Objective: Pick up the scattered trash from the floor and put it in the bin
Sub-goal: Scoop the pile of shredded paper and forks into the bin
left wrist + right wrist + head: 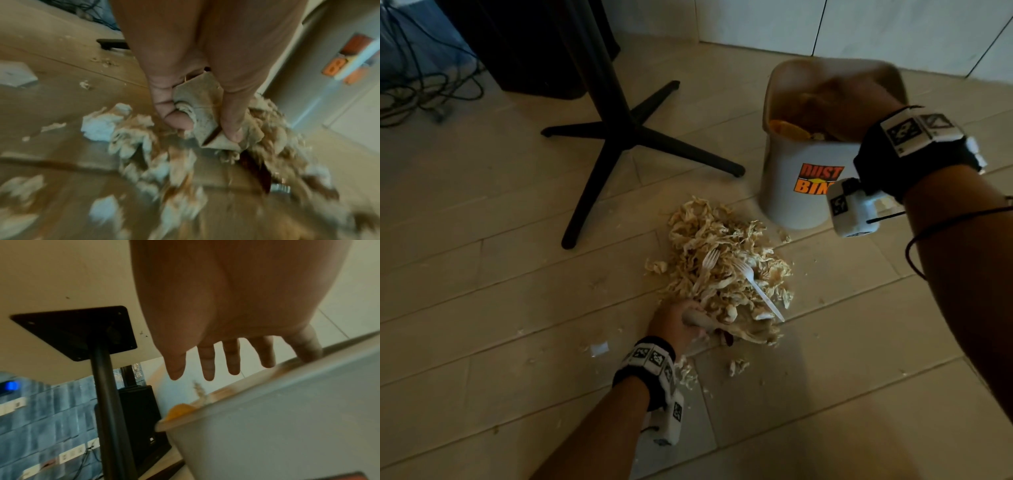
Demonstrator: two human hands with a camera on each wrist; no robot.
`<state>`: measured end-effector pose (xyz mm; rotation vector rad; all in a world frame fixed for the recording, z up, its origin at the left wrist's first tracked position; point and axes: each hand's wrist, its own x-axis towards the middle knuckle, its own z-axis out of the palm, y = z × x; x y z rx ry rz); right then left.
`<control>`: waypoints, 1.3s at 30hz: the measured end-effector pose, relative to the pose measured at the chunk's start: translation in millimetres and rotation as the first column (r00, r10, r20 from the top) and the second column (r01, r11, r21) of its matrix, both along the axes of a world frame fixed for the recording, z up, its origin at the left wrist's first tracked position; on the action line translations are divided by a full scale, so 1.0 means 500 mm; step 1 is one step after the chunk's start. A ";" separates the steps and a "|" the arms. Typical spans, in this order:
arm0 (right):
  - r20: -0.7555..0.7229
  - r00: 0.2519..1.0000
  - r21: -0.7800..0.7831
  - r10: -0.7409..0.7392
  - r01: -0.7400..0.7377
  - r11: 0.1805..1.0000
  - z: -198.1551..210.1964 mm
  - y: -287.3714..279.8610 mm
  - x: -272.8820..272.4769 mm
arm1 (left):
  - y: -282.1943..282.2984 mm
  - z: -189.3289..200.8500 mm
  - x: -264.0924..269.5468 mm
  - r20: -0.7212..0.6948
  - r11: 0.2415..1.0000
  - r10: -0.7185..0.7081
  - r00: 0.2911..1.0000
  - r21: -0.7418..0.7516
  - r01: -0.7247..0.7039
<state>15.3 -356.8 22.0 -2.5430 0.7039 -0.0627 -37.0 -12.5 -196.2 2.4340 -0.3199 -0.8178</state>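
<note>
A pile of shredded, crumpled paper trash (726, 267) lies on the floor with two white plastic forks (756, 287) on top. My left hand (681, 325) is at the pile's near edge and grips a crumpled brown paper piece (197, 113) between thumb and fingers (206, 129). The white bin (801, 185), labelled DUST BIN, stands just behind and right of the pile. My right hand (849, 109) hovers blurred over the bin's mouth. In the right wrist view its fingers (207, 366) are straight, spread and hold nothing above the bin's rim (226, 405). Orange waste (789, 130) shows inside.
A black cross-shaped table base (626, 137) stands left of the bin. A black speaker (534, 44) and cables (421, 85) lie far left. A white scrap (599, 348) and small paper bits (738, 366) dot the floor near my left wrist. A tiled wall (893, 31) is behind the bin.
</note>
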 end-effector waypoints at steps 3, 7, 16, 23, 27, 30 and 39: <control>0.176 0.984 -0.018 0.034 -0.031 0.999 0.017 0.047 -0.010 | -0.010 0.054 0.034 0.031 0.979 0.118 0.993 -0.173 -0.111; 0.493 0.843 -0.121 0.216 -0.180 0.976 0.040 0.153 -0.026 | -0.043 0.167 0.097 0.151 0.956 0.085 0.985 -0.291 -0.038; 0.375 0.789 0.192 0.487 -0.580 0.792 0.002 0.262 -0.051 | -0.116 0.375 0.144 0.529 0.786 0.000 0.849 -0.525 0.327; 0.283 0.881 0.678 0.379 -0.463 0.570 0.002 0.205 -0.078 | -0.151 0.403 0.140 0.447 0.681 -0.010 0.894 -0.652 0.334; 0.238 0.911 0.585 0.338 -0.412 0.699 0.007 0.179 -0.080 | -0.176 0.391 0.129 0.401 0.633 -0.017 0.916 -0.705 0.320; 0.231 0.933 0.496 0.277 -0.358 0.791 0.018 0.160 -0.080 | -0.184 0.385 0.128 0.370 0.629 -0.002 0.929 -0.722 0.288; 0.315 0.949 0.190 -0.030 -0.032 0.981 0.053 0.047 -0.027 | -0.149 0.252 0.173 0.355 0.920 0.036 0.934 -0.376 0.108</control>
